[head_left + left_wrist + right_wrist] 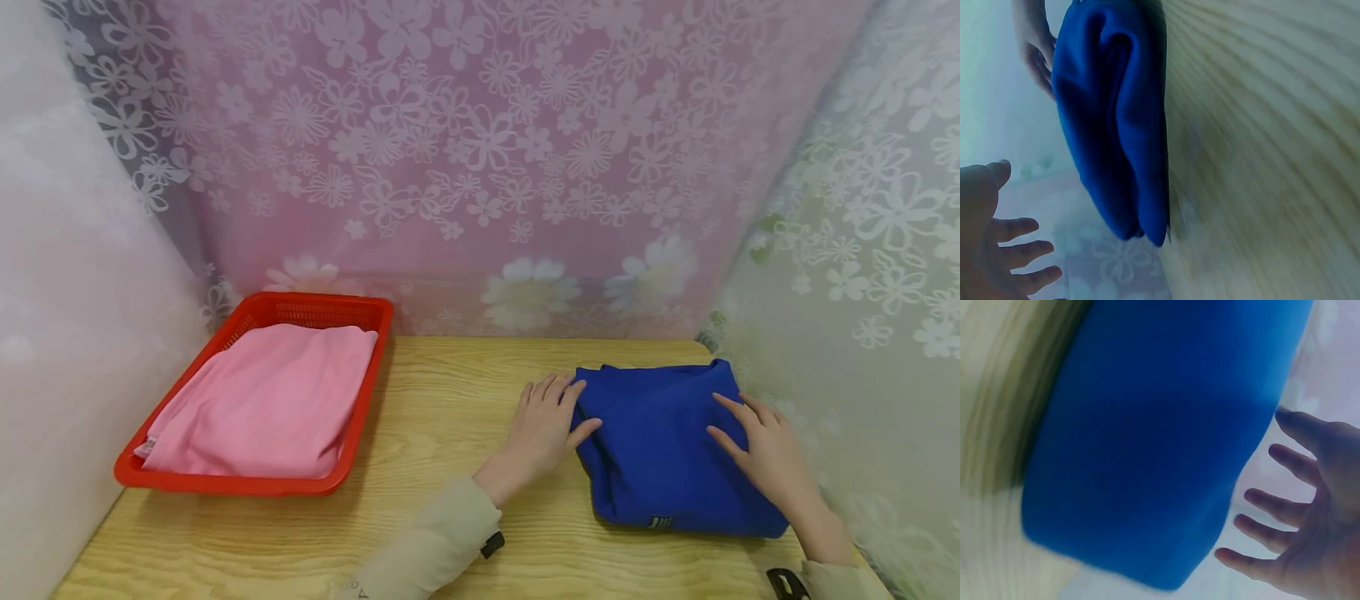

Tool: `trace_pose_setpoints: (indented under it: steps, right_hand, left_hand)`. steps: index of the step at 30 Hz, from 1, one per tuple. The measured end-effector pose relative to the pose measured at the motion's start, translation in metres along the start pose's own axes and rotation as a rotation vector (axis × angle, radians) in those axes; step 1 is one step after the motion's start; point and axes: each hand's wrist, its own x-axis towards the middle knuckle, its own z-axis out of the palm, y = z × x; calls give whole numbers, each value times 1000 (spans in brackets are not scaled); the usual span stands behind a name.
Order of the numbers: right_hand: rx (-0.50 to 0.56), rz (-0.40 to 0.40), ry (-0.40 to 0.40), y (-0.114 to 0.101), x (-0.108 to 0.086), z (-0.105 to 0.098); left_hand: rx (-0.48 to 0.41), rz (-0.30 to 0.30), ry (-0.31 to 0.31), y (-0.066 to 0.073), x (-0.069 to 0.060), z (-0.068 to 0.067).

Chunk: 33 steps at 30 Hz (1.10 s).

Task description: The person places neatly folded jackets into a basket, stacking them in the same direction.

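A folded blue cloth lies on the right part of the table, a small label near its front edge. My left hand is at its left edge, fingers spread and relaxed. In the left wrist view that hand stands off from the layered side of the cloth. At the right edge, my right hand has its fingers spread over the cloth. The right wrist view shows this hand beside the cloth, fingers apart; whether the thumb touches it, I cannot tell.
On the left of the wooden table stands a red basket with a folded pink cloth in it. Flowered curtains rise behind the table and on both sides.
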Motion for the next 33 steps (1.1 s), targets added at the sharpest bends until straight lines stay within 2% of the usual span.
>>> trace_pose_setpoints:
  steps: [3, 6, 9, 13, 16, 19, 23, 28, 33]
  right_hand:
    - [31, 62, -104, 10, -4, -2]
    - [13, 133, -238, 17, -6, -4]
    - [10, 181, -333, 19, -7, -3]
    - [41, 198, -344, 19, -5, -1]
    - [35, 200, -343, 16, -3, 0]
    - [23, 197, -337, 13, -2, 0]
    - [22, 191, -328, 8, -2, 2]
    - [27, 184, -318, 0, -2, 5]
    - [19, 188, -330, -10, 0, 5]
  left_hand:
    - [-4, 29, -40, 12, 5, 9]
    - [6, 55, -74, 25, 10, 19]
    - [-3, 87, -124, 38, 16, 27]
    - [3, 131, -228, 50, 16, 38]
    - [52, 133, -265, 52, 12, 45]
    - [86, 125, -255, 51, 10, 48]
    - [112, 125, -262, 48, 8, 43]
    - [112, 125, -286, 44, 5, 37]
    - [108, 140, -282, 36, 2, 38]
